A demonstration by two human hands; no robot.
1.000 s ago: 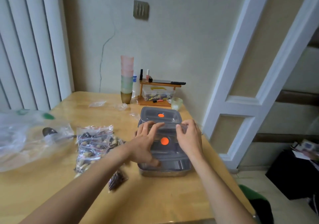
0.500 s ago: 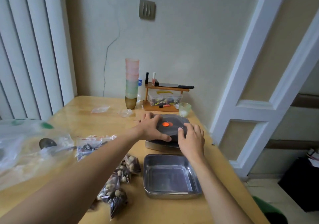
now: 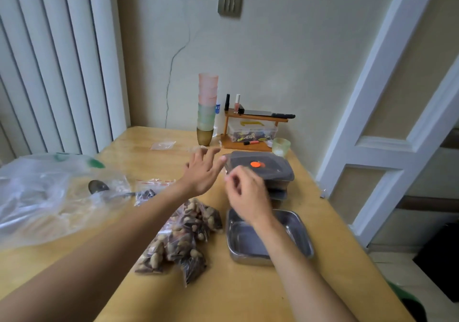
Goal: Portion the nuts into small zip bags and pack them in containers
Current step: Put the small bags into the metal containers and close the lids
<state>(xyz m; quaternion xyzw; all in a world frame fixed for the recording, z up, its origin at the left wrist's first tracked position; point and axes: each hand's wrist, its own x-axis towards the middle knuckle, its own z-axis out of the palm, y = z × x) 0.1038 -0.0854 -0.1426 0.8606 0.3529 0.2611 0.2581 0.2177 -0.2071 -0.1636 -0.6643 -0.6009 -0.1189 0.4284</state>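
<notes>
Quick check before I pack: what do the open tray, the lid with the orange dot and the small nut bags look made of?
Open tray: seems stainless steel, brushed, with dull grey reflections on its walls.
Lid with the orange dot: probably smoky translucent plastic, with a soft sheen.
Small nut bags: thin clear plastic film, crinkled and glossy, nuts visible through it.
</notes>
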